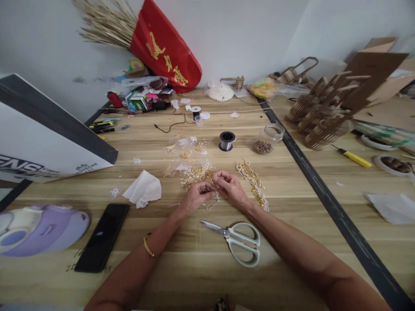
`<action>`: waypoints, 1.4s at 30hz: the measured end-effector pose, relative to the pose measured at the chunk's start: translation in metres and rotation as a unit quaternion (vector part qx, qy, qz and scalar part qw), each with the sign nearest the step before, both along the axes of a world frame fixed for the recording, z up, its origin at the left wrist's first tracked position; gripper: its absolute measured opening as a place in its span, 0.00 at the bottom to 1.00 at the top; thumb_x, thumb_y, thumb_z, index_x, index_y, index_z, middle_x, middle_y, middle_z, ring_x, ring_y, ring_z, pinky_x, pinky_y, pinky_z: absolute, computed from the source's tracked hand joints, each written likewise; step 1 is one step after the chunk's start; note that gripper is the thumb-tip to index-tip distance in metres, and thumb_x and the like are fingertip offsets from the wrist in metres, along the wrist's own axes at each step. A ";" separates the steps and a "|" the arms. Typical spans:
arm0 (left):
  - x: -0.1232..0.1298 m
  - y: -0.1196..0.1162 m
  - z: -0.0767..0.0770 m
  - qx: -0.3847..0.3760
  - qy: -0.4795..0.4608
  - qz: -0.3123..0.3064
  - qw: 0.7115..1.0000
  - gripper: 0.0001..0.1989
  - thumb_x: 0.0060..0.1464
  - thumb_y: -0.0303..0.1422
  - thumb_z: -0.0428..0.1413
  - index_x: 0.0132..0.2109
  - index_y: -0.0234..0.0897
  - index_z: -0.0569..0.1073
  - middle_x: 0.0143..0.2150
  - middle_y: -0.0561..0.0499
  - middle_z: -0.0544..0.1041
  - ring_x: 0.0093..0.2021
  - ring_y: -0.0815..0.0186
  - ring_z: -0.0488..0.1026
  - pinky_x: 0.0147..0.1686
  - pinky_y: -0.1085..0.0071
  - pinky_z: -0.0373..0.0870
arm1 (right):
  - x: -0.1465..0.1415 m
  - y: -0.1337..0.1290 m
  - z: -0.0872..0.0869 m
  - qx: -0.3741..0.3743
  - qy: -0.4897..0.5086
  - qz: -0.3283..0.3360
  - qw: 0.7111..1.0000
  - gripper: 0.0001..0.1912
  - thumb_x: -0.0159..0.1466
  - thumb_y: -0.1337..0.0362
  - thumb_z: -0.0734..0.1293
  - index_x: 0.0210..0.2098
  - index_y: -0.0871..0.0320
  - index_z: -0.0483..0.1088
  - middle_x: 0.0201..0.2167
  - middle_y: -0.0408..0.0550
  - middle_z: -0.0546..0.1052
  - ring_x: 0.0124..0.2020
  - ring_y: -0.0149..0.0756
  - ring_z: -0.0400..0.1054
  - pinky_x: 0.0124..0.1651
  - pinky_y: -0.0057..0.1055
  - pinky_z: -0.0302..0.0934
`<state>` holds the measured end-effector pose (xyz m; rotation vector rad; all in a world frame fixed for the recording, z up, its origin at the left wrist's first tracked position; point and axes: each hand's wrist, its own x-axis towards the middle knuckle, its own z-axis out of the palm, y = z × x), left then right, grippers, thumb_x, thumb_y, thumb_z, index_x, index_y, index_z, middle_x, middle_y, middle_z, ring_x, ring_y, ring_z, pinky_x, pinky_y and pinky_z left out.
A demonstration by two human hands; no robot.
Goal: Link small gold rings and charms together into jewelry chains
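Observation:
My left hand (198,195) and my right hand (229,186) meet over the wooden table, fingertips pinched close together. A short silver beaded strand (212,204) curves just below them, running up toward the fingertips. The exact point where it is gripped is too small to see. Right behind the hands lies a pile of gold and silver beads (196,175). To the right of my right hand are strands of gold and silver beads (254,185). White-handled scissors (241,242) rest nearer to me, blades slightly apart, pointing left.
A wire spool (227,141) and a jar of dark beads (269,139) stand behind the hands. At left are a crumpled tissue (144,189), a black phone (103,237) and a large box (55,138). Small woven baskets (324,116) and a yellow-handled tool (355,157) are at right.

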<state>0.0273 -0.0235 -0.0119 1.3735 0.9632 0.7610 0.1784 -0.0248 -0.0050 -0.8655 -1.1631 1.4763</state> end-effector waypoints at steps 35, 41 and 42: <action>-0.001 -0.003 0.004 0.102 0.098 -0.063 0.988 0.09 0.48 0.34 0.58 0.31 0.31 0.78 0.30 0.49 0.78 0.30 0.66 0.72 0.31 0.74 0.65 | -0.002 0.000 0.005 -0.084 0.155 0.072 0.982 0.10 0.56 0.61 0.68 0.35 0.59 0.68 0.24 0.40 0.67 0.17 0.22 0.55 0.19 0.22 0.50; -0.001 -0.004 -0.001 0.096 0.111 -0.078 0.986 0.08 0.49 0.32 0.57 0.33 0.31 0.78 0.34 0.45 0.80 0.33 0.64 0.74 0.35 0.71 0.69 | -0.001 0.000 0.009 -0.078 0.127 0.066 0.987 0.11 0.55 0.60 0.68 0.33 0.60 0.67 0.20 0.37 0.62 0.16 0.21 0.48 0.17 0.21 0.43; -0.001 -0.005 0.000 0.094 0.113 -0.079 0.986 0.08 0.48 0.31 0.57 0.33 0.31 0.78 0.33 0.45 0.80 0.32 0.65 0.74 0.34 0.71 0.69 | -0.001 -0.001 0.010 -0.077 0.125 0.064 0.987 0.11 0.55 0.60 0.68 0.32 0.60 0.67 0.19 0.37 0.61 0.16 0.21 0.48 0.17 0.21 0.42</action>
